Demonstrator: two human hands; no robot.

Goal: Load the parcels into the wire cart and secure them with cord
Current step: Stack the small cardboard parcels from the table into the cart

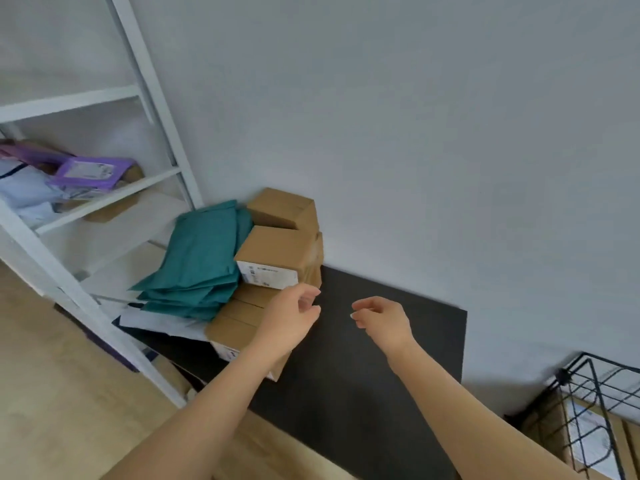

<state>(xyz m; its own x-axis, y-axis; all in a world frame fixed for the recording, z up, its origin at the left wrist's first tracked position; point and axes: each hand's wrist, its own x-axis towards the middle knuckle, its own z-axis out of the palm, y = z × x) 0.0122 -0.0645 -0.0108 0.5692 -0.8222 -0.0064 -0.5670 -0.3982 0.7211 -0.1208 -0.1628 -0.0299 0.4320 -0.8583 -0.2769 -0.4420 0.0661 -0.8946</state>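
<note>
A person's left hand (289, 318) and right hand (382, 322) hover above a dark matte tabletop (381, 375). Both are empty, their fingers (306, 292) loosely curled and a little spread, pinching nothing. Just left of and beyond the left fingers stands a stack of plain brown cardboard parcel boxes (239, 317). Its upper box with a white printed label (273, 252) sits close to the fingertips, seemingly apart from them. Farther left of the fingers, soft teal padded mailers (204, 258) lean against the stack. Well to the right of the right fingers, a black wire cart (593, 379) already holds parcels. The boxes look stiff, light and dry, unlikely to slip. The likely hold is 1 hand flat on each of 2 opposite side faces of the labelled box, lifting straight up so the boxes beneath stay put. The mailers look floppy and would need support underneath.
</note>
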